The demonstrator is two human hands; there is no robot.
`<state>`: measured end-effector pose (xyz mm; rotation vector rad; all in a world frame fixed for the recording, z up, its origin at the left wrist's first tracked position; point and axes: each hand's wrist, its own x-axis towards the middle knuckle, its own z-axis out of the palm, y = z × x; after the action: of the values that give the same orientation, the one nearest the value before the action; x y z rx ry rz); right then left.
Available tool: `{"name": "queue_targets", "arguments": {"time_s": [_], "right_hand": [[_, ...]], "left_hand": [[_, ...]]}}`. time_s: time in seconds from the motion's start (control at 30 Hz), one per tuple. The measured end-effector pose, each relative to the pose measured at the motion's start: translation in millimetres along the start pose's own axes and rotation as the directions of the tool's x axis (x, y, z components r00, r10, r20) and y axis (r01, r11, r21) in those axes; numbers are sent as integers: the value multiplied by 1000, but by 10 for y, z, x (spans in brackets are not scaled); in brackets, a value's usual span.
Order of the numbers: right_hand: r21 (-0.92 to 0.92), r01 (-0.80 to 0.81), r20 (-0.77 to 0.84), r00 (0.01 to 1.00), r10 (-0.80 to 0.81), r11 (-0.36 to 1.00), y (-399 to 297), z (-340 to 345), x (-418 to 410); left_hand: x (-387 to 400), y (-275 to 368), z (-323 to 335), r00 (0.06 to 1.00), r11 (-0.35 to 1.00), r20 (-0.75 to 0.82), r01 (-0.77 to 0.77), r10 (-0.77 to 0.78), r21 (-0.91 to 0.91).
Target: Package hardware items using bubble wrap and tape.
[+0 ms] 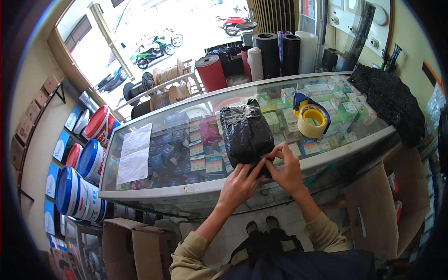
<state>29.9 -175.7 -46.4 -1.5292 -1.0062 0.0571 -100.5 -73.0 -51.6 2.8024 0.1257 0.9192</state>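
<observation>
A package wrapped in black plastic lies on the glass-topped display counter, its lower end near the front edge. At that end my left hand presses its fingers on the plastic. My right hand pinches the same end between thumb and fingers, its fingertips meeting those of the left. Right of the package stands a tape dispenser in blue and yellow with a wide roll of tape. A white sheet of paper bearing handwriting lies at the counter's left.
Crumpled black plastic sheeting covers the counter's right end. Small boxes fill the case under the glass. Upright rolls stand behind it, with cable spools farther left. Paint buckets are at left; open cardboard boxes flank me below.
</observation>
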Motion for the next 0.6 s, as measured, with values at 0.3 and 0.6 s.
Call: {"name": "queue_targets", "arguments": {"time_s": [0.3,0.6], "right_hand": [[52,28,262,964,-41,998,10,-292,-40],[-84,233,419,890,-178,969,-16,-322,19]], "left_hand": [[5,66,-35,1000,988,5,18,-17,-152],[-248,53,37,990,991,-130,42,-58,-128]]}}
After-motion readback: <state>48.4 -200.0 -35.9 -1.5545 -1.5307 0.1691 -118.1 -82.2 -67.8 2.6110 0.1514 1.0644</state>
